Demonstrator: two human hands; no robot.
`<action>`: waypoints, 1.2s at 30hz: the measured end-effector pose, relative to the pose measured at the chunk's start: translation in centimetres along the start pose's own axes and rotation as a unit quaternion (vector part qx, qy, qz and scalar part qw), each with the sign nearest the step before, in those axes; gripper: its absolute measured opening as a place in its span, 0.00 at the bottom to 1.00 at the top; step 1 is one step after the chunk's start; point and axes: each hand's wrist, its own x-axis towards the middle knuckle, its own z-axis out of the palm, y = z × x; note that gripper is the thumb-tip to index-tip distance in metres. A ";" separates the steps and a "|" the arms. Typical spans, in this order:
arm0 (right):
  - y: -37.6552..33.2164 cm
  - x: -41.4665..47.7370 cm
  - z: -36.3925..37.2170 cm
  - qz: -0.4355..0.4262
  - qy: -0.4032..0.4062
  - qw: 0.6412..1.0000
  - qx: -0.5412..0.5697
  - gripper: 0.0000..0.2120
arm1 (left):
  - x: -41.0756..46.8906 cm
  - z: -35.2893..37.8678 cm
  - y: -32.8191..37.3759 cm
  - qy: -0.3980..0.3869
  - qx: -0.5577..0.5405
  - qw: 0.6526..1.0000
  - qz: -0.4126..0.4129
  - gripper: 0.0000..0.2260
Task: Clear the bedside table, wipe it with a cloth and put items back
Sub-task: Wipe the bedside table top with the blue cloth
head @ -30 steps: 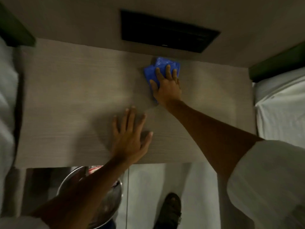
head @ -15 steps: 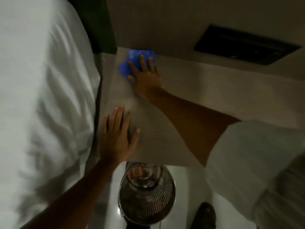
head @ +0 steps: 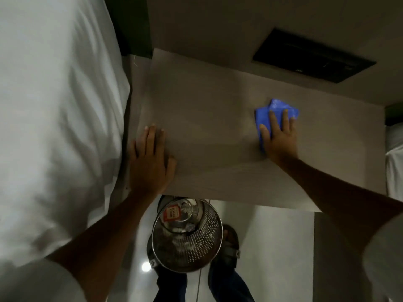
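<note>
The bedside table point(head: 213, 118) has a pale wood-grain top with nothing on it but my hands and the cloth. My right hand point(head: 280, 138) presses flat on a folded blue cloth point(head: 275, 110) toward the table's right rear. The cloth sticks out beyond my fingertips. My left hand point(head: 150, 162) lies flat, fingers spread, on the table's front left corner and holds nothing.
A white bed point(head: 54, 118) runs along the left side of the table. A second white bed edge point(head: 394, 166) shows at the far right. A perforated metal bin point(head: 187, 236) holding a clear container with a red label stands on the floor below the table's front edge. A dark panel point(head: 311, 55) sits in the wall behind.
My right hand has slid the blue cloth from the table's rear left corner across to the right rear. My left hand has stayed flat at the front left corner.
</note>
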 end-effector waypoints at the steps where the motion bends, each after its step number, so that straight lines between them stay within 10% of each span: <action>1: -2.9 0.0 0.7 -0.016 -0.001 1.000 0.021 0.29 | -0.4 -0.3 0.0 0.003 0.017 1.000 -0.001 0.30; 10: -21.5 -5.5 4.5 -0.291 -0.046 0.954 0.048 0.26 | -9.2 1.4 -1.8 0.000 -0.004 0.996 -0.094 0.32; 17: -13.3 -14.3 5.0 -0.406 -0.038 0.913 0.026 0.24 | -12.5 0.3 -1.5 -0.065 0.049 0.996 -0.021 0.41; 27: 6.0 -13.5 -3.7 -0.141 -0.152 0.978 0.016 0.32 | -11.8 -0.5 -0.2 -0.181 0.021 0.981 -0.070 0.59; 36: 1.1 -12.5 -6.4 0.238 -0.233 0.925 0.183 0.48 | -12.6 -9.3 5.2 -0.036 -0.139 0.988 -0.057 0.35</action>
